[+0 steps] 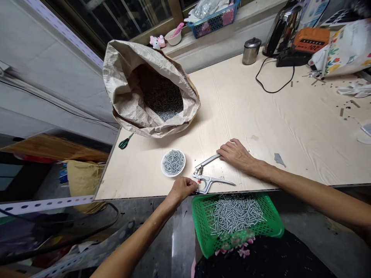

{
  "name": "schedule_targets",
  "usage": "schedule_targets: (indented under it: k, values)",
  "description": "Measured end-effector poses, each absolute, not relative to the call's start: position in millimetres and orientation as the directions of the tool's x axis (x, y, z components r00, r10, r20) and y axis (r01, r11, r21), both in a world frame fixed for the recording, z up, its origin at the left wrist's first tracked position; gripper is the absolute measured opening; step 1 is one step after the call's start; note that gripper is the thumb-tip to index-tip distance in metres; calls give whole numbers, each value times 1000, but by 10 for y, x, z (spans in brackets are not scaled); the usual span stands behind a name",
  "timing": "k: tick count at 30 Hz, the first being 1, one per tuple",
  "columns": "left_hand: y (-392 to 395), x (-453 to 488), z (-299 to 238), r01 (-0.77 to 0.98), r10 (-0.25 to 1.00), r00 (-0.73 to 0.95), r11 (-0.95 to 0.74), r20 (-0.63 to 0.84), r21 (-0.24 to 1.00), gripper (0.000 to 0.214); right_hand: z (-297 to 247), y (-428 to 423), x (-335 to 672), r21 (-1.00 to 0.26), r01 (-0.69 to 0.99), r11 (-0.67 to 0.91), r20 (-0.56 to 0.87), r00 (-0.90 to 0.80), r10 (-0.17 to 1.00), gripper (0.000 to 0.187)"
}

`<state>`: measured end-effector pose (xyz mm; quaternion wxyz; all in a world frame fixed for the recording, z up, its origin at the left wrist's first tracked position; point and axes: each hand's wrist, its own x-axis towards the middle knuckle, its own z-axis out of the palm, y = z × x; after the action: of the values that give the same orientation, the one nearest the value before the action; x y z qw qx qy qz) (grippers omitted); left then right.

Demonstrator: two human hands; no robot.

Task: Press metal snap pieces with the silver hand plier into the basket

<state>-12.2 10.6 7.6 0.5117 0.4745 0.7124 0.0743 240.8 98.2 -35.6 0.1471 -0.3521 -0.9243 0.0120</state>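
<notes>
Silver snap-fastener pliers [209, 161] lie near the table's front edge, their two handles spread wide and a spring and small red part by the jaws. My right hand [237, 156] grips the end of the upper handle. Beside the jaws, my left hand [183, 188] has its fingers pinched together; whatever they hold is too small or hidden to make out. Just behind it stands a white bowl [162, 168] heaped with small metal screw-like pieces [174, 161]. Below the table edge, a green basket [199, 227] holds many similar metal pieces [237, 214].
A large open woven sack [121, 92] of metal pieces stands at the back left. Green-handled scissors [124, 143] lie at the left edge. Farther back are a metal canister [251, 51], an orange box [311, 38] and a black cable [274, 92]. A grey scrap [279, 160] lies right.
</notes>
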Motion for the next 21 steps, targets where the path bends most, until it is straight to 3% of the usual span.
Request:
schedule_targets:
  k: [2,7,10,15,21]
  values:
    - [106,-121,62,584,747,-35,555,-664,593,22,-324,906,2422,-205,630,749,257,-704,662,29]
    - [118,-119,62,579,743,-21,555,-669,597,22,-286,687,2470,-317,587,745,200,-726,658,90]
    - [123,-121,55,585,740,-16,553,-673,594,23,-333,601,2498,-344,585,735,177,-728,662,109]
    - [112,-127,19,606,745,-30,544,-667,580,25,-327,542,2531,-385,621,683,132,-696,706,109]
    - [97,-146,-15,645,748,-25,518,-663,561,26,-161,514,2499,-385,626,678,146,-684,714,85]
